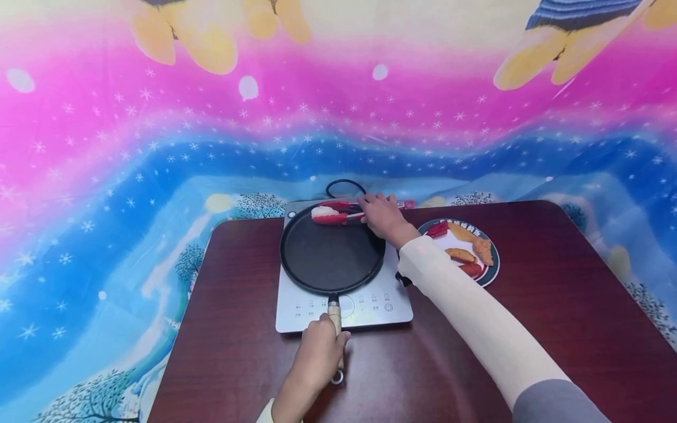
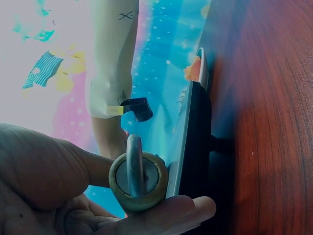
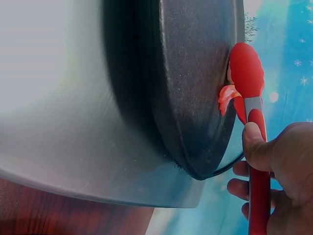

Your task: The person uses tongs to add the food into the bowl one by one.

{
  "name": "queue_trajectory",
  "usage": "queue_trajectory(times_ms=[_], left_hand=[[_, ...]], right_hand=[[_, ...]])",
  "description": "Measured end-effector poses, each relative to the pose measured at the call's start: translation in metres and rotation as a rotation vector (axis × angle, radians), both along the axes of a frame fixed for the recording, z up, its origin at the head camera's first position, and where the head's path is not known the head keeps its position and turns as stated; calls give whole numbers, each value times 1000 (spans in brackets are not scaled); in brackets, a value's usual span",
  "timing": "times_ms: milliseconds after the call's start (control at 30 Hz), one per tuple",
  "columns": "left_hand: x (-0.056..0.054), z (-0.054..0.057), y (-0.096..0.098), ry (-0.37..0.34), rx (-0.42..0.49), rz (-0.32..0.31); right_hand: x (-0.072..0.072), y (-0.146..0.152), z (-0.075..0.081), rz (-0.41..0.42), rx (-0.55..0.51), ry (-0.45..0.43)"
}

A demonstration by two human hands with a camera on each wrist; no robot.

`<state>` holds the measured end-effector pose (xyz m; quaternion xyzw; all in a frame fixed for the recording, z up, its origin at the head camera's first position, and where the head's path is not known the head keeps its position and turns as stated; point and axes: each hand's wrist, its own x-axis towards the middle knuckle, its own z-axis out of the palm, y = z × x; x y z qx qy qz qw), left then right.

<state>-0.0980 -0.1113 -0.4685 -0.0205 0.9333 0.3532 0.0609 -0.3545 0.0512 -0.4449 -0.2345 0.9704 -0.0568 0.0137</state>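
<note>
My left hand [image 1: 319, 352] grips the wooden handle [image 1: 335, 317] of a black flat frying pan [image 1: 330, 258], fingers curled round it. In the left wrist view the handle's end and its metal ring [image 2: 134, 169] face the camera. Over the pan's far edge, my right hand [image 1: 385, 216] holds red-tipped tongs [image 1: 330, 220]; its thumb presses along them in the right wrist view. A white food piece [image 1: 324, 212] lies at the tongs' tips above the pan. In the right wrist view its orange, ridged part [image 3: 227, 98], shaped like a shrimp tail, shows beside the red tip.
Beneath the pan is a silver induction cooker [image 1: 296, 317] with a black cord [image 1: 338, 181] behind it. Right of it, a dark-rimmed plate [image 1: 495, 271] carries several food pieces, brown and red. The dark red table [image 1: 227, 294] meets a patterned cloth backdrop [image 1: 158, 164].
</note>
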Motion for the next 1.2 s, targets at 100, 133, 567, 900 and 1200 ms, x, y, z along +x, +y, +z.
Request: queue_trajectory(times_ms=[100, 133, 567, 900, 1200], left_hand=[[0, 0, 0, 3, -3, 0], [0, 0, 0, 5, -5, 0], [-1, 0, 2, 26, -18, -15], [0, -1, 1, 42, -47, -34], [1, 0, 0, 59, -56, -32]], right_hand=[[0, 2, -1, -3, -13, -9], [0, 2, -1, -5, -16, -13], [1, 23, 6, -53, -129, -29], [11, 67, 13, -86, -345, -53], [38, 103, 10, -161, -352, -57]])
